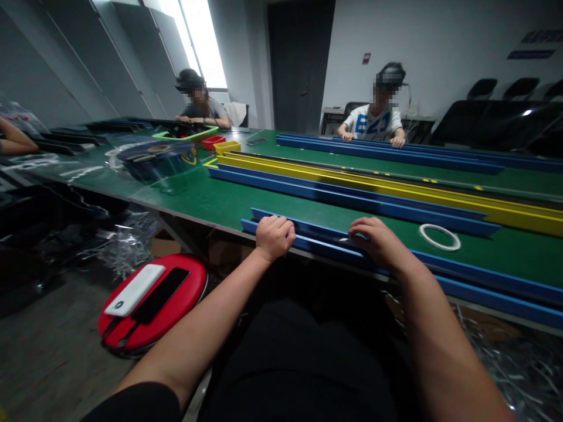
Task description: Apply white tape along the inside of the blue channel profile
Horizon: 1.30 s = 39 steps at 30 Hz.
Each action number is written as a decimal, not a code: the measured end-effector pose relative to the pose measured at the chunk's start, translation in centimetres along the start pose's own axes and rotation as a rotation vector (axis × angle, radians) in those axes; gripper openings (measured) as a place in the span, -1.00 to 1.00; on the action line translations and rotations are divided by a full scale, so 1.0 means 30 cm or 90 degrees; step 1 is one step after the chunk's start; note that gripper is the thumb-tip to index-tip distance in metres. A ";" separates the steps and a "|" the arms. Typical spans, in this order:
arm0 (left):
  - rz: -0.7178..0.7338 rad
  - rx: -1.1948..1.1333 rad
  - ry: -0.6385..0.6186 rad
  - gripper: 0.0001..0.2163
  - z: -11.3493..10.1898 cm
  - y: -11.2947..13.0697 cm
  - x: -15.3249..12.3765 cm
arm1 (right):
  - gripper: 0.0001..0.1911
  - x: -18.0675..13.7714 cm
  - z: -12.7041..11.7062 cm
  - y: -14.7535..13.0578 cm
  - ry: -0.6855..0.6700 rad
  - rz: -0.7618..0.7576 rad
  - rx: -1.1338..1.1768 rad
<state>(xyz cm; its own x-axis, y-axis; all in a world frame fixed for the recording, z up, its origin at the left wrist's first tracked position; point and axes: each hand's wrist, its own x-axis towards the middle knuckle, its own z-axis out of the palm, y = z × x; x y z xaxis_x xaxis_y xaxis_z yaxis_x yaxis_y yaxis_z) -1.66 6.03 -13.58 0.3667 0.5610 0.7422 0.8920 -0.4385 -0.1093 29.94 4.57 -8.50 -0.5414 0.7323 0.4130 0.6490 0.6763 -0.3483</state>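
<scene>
My left hand is curled into a loose fist and rests on the near blue rail at the front edge of the green table. My right hand lies on the same rail a little to the right, fingers bent and pressed down on a thin dark strip in the rail's channel. A white tape ring lies flat on the table just right of my right hand.
More long blue and yellow rails run across the table. Small red and yellow bins and a plastic bag sit at the far left. Two people sit at the far side. A red stool with a white device and a black phone stands at my left.
</scene>
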 end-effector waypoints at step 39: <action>-0.025 -0.017 -0.024 -0.74 -0.006 0.010 0.003 | -0.64 -0.228 -0.258 0.003 0.007 0.398 -0.225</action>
<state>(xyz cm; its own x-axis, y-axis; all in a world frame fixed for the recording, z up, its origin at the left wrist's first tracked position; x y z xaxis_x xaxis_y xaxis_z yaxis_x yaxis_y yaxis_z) -1.39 5.83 -13.42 0.3411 0.6042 0.7201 0.8990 -0.4335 -0.0621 37.85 -0.99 -4.85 -0.0079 0.9721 0.2346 0.9712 0.0633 -0.2298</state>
